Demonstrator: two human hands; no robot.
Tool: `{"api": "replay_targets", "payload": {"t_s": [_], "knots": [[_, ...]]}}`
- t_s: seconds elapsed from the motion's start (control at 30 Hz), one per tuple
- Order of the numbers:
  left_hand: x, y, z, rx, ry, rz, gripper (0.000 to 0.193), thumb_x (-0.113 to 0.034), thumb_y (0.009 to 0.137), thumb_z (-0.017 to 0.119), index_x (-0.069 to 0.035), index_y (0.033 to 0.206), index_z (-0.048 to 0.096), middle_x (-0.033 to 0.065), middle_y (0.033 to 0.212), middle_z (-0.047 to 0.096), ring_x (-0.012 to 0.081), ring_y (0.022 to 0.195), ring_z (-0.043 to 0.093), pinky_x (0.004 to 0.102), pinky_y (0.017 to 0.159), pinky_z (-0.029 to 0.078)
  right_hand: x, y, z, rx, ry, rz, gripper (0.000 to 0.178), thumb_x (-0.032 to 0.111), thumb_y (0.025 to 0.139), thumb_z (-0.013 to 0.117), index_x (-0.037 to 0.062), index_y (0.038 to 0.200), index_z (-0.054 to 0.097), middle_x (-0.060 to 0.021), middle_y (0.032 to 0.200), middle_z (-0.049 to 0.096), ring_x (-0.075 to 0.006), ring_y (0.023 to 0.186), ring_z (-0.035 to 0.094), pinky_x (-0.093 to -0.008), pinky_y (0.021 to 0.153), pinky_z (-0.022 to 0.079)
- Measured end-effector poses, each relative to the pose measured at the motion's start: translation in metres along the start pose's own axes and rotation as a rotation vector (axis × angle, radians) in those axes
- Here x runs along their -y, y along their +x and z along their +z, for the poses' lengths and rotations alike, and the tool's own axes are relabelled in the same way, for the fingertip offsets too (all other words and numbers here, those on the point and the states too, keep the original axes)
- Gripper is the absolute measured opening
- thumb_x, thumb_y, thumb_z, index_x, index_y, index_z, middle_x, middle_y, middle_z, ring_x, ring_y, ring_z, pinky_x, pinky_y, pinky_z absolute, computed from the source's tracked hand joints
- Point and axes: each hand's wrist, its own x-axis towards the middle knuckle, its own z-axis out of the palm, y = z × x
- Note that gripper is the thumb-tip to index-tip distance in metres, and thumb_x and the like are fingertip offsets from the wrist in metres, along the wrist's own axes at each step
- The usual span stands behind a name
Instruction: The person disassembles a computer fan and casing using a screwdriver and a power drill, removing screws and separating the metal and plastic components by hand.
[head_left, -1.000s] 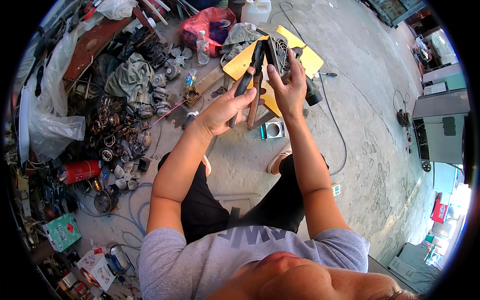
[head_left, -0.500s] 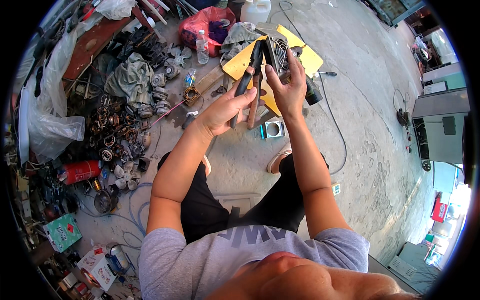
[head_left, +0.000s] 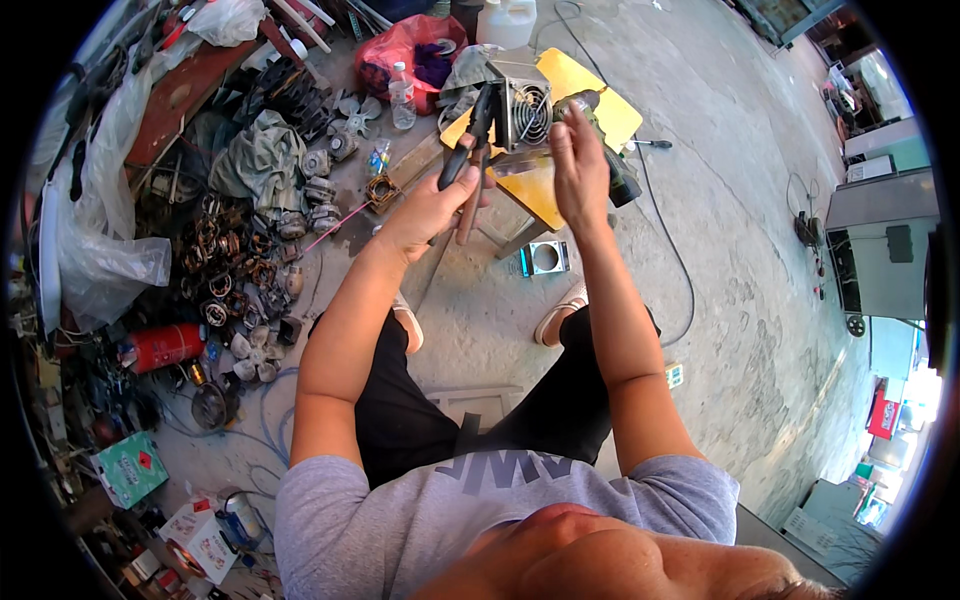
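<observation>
**Pliers at the fan box**

The left hand [head_left: 425, 212] is clamped on pliers [head_left: 468, 165], their tips at a grey metal fan box [head_left: 527, 105]. The right hand [head_left: 580, 170] grips the box's side above the small yellow desk [head_left: 600, 95]. A plastic bottle [head_left: 402, 98] stands beyond.

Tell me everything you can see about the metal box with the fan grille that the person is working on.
The metal box is a small grey casing, apparently sheet metal, with a round wire fan grille on the side facing the camera. It sits upright on a yellow stool. The pliers in the left hand reach its left edge, and the right hand is raised just beside it on the right. Whether that hand touches the box is unclear.
</observation>
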Motion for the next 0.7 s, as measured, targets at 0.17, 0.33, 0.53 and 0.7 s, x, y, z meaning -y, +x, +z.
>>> {"api": "replay_targets", "payload": {"t_s": [0.17,0.33,0.53,0.7], "knots": [[0.002,-0.004,-0.017,-0.022,0.101,-0.024,0.04,-0.039,0.1,0.051,-0.009,0.128,0.053,0.0024,0.11,0.062,0.0153,0.1,0.061,0.0339,0.082,0.052,-0.034,0.022,-0.034,-0.034,-0.521,-0.014,0.061,0.047,0.089,0.062,0.0061,0.134,0.052,-0.0213,0.123,0.06,-0.0344,0.114,0.057,-0.0417,0.094,0.045],[0.007,-0.002,-0.027,-0.043,0.155,-0.059,0.044,-0.035,0.101,0.051,-0.012,0.138,0.045,0.003,0.111,0.063,0.0151,0.098,0.062,0.0346,0.079,0.054,-0.065,0.03,-0.041,0.183,-0.881,0.172,0.071,0.051,0.081,0.068,0.0101,0.136,0.051,-0.0178,0.115,0.064,-0.0317,0.106,0.063,-0.0415,0.086,0.05],[0.005,0.0,-0.032,-0.005,0.168,-0.016,0.045,-0.036,0.101,0.052,-0.009,0.137,0.046,0.0043,0.111,0.063,0.0151,0.098,0.062,0.0333,0.079,0.054,-0.088,0.035,-0.035,0.156,-0.873,0.031,0.064,0.043,0.081,0.07,0.0092,0.133,0.053,-0.0171,0.105,0.067,-0.0321,0.095,0.067,-0.0416,0.079,0.053],[0.005,0.002,-0.034,-0.036,0.174,0.051,0.042,-0.035,0.101,0.052,-0.008,0.133,0.05,0.004,0.111,0.063,0.0138,0.097,0.061,0.0305,0.078,0.053,-0.072,0.03,-0.035,-0.026,-0.721,0.047,0.06,0.039,0.082,0.068,0.0073,0.131,0.054,-0.0194,0.101,0.067,-0.0349,0.092,0.066,-0.0445,0.078,0.052]]}}
